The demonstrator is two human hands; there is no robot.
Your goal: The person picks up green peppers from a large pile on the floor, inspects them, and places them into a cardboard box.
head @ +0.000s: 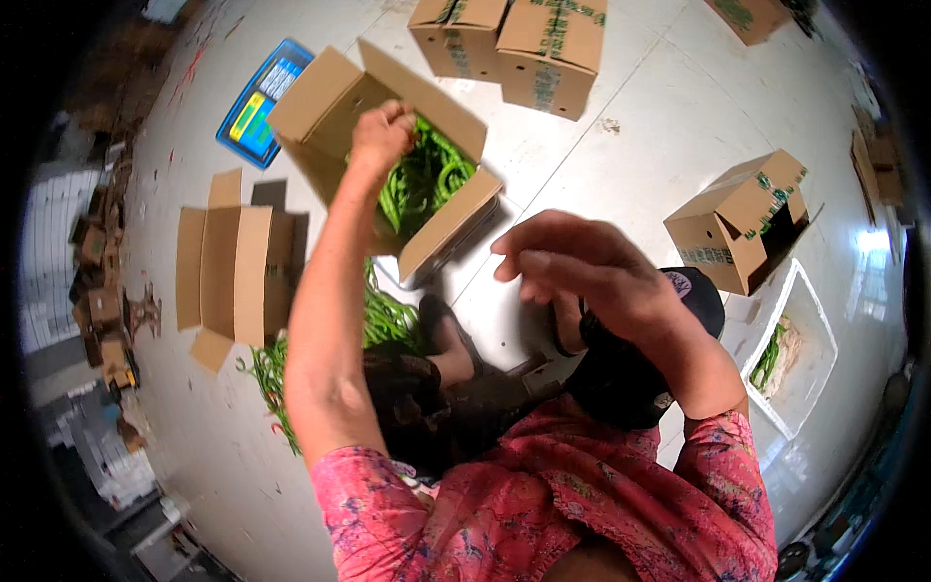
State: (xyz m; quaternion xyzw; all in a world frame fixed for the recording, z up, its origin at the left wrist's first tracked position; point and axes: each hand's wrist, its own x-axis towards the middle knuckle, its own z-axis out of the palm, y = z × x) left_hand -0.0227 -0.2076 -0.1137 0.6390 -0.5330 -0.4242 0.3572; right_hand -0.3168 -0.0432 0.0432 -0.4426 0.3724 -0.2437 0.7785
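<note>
An open cardboard box [451,251] in front of me holds long green peppers [425,174]. My left hand [383,134] is above the box with its fingers curled, beside the peppers; whether anything is pinched in it is hidden. My right hand [582,265] hovers over my knee, fingers bent and apart from the thumb, with nothing visible in it. A blue scale display [265,102] with a keypad stands against the box's far left side. Loose green peppers [389,316], with a few red ones among them, lie on the floor under and beside my left arm.
An open upright carton [254,276] stands at left. Two taped cartons [549,54] sit at the far side. At right are a torn-open carton [734,218] and a white foam box [818,364] containing some peppers. My feet [451,349] rest on the tiled floor [582,167].
</note>
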